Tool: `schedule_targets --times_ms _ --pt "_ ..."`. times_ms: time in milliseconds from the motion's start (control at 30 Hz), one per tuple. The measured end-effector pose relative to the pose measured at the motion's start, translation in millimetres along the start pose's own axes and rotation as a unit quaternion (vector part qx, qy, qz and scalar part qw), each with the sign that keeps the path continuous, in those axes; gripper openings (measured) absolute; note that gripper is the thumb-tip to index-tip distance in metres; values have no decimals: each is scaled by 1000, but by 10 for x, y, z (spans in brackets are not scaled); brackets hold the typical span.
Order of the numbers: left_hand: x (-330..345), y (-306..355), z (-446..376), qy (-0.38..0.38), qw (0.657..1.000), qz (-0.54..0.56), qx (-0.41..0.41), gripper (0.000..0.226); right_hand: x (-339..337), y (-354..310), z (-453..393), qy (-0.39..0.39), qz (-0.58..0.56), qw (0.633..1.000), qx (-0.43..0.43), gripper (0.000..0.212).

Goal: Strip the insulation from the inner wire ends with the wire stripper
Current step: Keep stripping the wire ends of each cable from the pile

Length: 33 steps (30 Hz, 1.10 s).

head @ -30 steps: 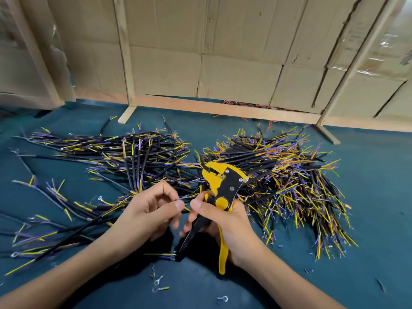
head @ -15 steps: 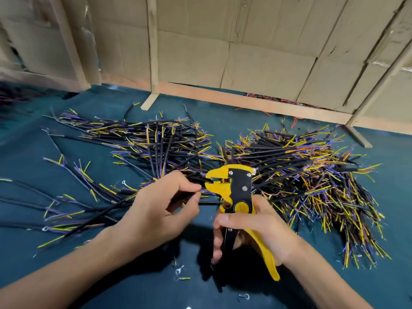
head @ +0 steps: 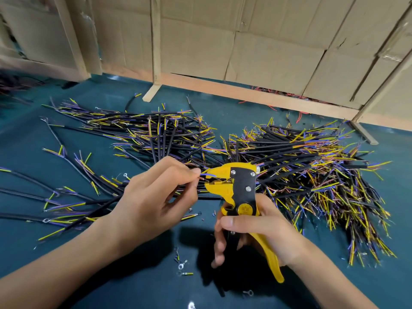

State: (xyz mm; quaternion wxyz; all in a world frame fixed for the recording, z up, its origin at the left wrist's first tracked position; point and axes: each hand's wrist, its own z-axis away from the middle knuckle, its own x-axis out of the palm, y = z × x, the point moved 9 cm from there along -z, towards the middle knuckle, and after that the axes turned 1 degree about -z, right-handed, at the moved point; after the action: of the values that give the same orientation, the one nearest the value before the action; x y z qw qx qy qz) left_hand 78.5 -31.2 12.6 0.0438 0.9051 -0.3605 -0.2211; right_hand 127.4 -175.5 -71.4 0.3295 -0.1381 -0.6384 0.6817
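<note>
A yellow-and-black pistol-shaped wire stripper [head: 239, 190] of hard plastic with steel rivets stands upright over the dark teal felt-like table cover [head: 396, 197], its beak-like head pointing to the person's left. The right hand [head: 254, 228] grips it below the round yellow pivot badge, thumb laid across the front and fingers curled round the black handle, while the yellow handle sticks out beneath the palm. Its jaws stand slightly parted around thin wire ends.

Just left of the stripper's head, the left hand [head: 153, 201] pinches a black-sheathed cable [head: 98, 200] between thumb and forefinger, the other fingers loosely curled. The cable's slim blue and yellow inner wires [head: 208, 175] reach from the fingertips into the stripper's mouth; whether their tips are bare cannot be told.

Behind and to the right of the stripper lies a dense heap of short black cables [head: 312, 166] fraying into yellow, purple and coppery strands. Behind and to the left of the stripper is a flatter, spread-out pile of the same cables [head: 156, 130]. Small silver ring terminals [head: 180, 265] lie on the cover just below the stripper's handles, near the left forearm. Far behind the stripper, creased brown cardboard sheets [head: 267, 52] lean in pale wooden frames [head: 155, 41].
</note>
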Motion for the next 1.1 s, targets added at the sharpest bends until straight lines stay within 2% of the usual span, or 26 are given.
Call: schedule_targets --times_ms 167,467,633,733,833,967,1100 --pt "-11 50 -29 -2 999 -21 25 8 37 -5 -7 -4 -31 1000 0 27" --pt "11 119 24 -17 994 -48 93 26 113 -15 -20 -18 -105 994 -13 30" --pt "22 117 32 -20 995 -53 87 24 93 -14 -5 -11 -101 995 -5 26" --pt "17 140 9 -32 993 -70 92 15 74 -5 -2 -2 -89 996 5 24" --pt "17 169 -21 -50 991 -81 95 8 3 -23 8 40 -42 998 6 20" --pt "56 88 -42 -77 995 -21 56 16 -75 -43 33 121 -16 992 -32 28" --pt "33 -35 -63 -65 997 4 28 24 -66 -75 -36 104 -22 991 -78 23"
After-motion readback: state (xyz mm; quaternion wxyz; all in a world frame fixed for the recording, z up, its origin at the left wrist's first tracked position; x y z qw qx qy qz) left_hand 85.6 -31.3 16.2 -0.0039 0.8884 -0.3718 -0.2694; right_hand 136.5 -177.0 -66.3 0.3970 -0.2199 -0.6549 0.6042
